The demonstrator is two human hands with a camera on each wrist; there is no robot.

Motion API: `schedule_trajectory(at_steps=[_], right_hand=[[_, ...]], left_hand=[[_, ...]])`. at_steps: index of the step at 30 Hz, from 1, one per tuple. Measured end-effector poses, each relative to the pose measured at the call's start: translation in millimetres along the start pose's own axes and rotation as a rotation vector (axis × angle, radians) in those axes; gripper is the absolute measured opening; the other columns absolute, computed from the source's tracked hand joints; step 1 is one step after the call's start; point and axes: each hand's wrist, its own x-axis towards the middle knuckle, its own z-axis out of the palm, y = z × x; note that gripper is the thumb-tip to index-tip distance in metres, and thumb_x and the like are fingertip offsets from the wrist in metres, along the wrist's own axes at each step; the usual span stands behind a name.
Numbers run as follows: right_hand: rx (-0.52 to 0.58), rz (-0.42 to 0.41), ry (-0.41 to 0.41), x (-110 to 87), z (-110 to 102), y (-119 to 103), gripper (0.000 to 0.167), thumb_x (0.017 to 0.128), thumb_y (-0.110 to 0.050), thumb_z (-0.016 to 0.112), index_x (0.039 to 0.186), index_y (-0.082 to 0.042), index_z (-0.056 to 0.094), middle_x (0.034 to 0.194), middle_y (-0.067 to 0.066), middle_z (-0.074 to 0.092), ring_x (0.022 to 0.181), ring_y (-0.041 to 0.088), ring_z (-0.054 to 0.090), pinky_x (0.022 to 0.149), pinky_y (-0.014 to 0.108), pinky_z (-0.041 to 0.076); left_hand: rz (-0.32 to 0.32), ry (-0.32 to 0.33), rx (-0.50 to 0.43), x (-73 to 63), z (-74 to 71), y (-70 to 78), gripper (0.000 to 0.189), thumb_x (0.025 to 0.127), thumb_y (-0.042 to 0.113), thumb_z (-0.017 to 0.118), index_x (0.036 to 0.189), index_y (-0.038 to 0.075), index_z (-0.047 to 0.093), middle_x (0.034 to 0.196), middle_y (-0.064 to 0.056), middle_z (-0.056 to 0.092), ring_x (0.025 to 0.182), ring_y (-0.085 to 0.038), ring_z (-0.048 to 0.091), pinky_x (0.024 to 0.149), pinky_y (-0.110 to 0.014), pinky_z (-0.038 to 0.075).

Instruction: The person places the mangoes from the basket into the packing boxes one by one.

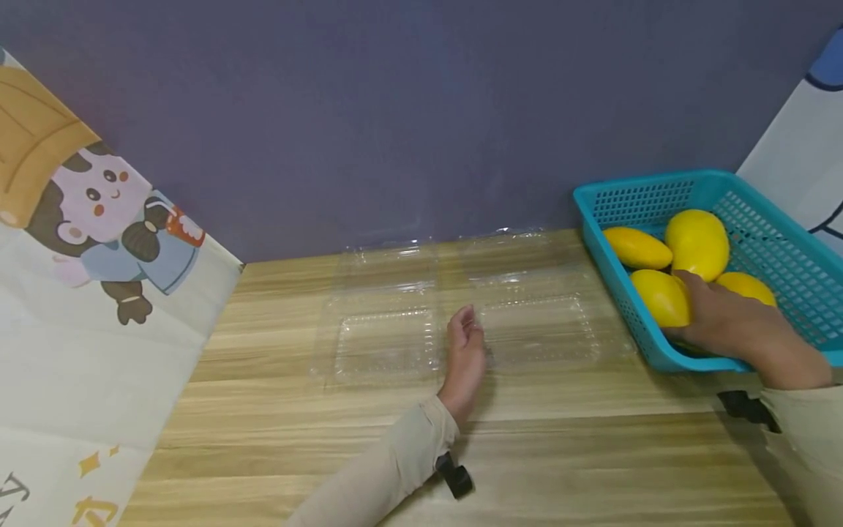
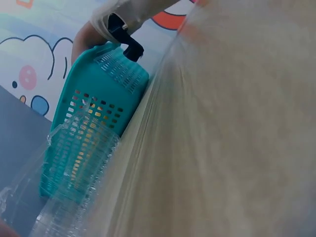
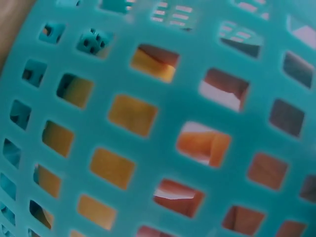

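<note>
In the head view my right hand [image 1: 731,322] reaches into a teal plastic basket [image 1: 596,249] at the right. Its thumb and fingers grip the near-left yellow mango [image 1: 658,298] from the right side; the fingertips are partly hidden. Other mangoes [image 1: 698,241] lie around it in the basket. My left hand [image 1: 465,359] rests between two clear plastic clamshell boxes, its fingers loosely bent and holding nothing. The left box [image 1: 385,344] and the right box [image 1: 536,329] both lie with lids raised. Through the basket's holes, the right wrist view shows parts of fingers [image 3: 197,143] and yellow fruit.
A wood-grain table [image 1: 263,432] carries everything. Behind it stands a dark grey-blue wall [image 1: 395,124]. A cartoon-printed sheet [image 1: 59,366] borders the left side, and another printed sheet [image 1: 784,146] stands behind the basket at the right.
</note>
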Motion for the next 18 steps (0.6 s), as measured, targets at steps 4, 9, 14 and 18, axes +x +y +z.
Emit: schedule_trajectory(at_steps=[4,9,14,18], right_hand=[[0.006,0.004,-0.015,1.5,0.1,1.3,0.108,0.084,-0.061,0.065,0.148,0.011,0.017,0.125,0.042,0.05,0.096,0.048,0.057,0.066,0.059,0.046],[0.034,0.029,-0.042,0.4,0.6,3.1,0.11,0.083,-0.063,0.066,0.148,0.01,0.014,0.12,0.042,0.053,0.09,0.048,0.058,0.064,0.061,0.044],[0.019,0.025,-0.039,-0.9,1.2,1.8,0.107,0.084,-0.063,0.064,0.148,0.008,0.016,0.118,0.041,0.056,0.085,0.046,0.06,0.062,0.057,0.045],[0.003,0.015,-0.015,-0.4,-0.3,-0.9,0.105,0.086,-0.064,0.062,0.148,0.008,0.016,0.119,0.04,0.055,0.084,0.044,0.061,0.061,0.054,0.046]], left_hand=[[0.001,0.0,-0.011,0.6,-0.9,-2.9,0.046,0.103,0.019,0.038,0.148,0.014,0.035,0.151,-0.012,0.039,0.142,-0.029,0.036,0.12,-0.048,0.031],[-0.001,-0.001,-0.025,0.6,-1.3,-6.0,0.045,0.103,0.022,0.039,0.147,0.013,0.037,0.151,-0.012,0.04,0.14,-0.031,0.038,0.12,-0.05,0.03],[-0.007,-0.018,-0.031,1.0,-3.1,-7.1,0.046,0.103,0.023,0.04,0.147,0.014,0.036,0.152,-0.012,0.039,0.141,-0.031,0.037,0.12,-0.05,0.03],[-0.007,-0.039,-0.025,2.2,-5.7,-6.6,0.045,0.103,0.023,0.039,0.147,0.015,0.035,0.152,-0.011,0.038,0.141,-0.03,0.037,0.12,-0.05,0.029]])
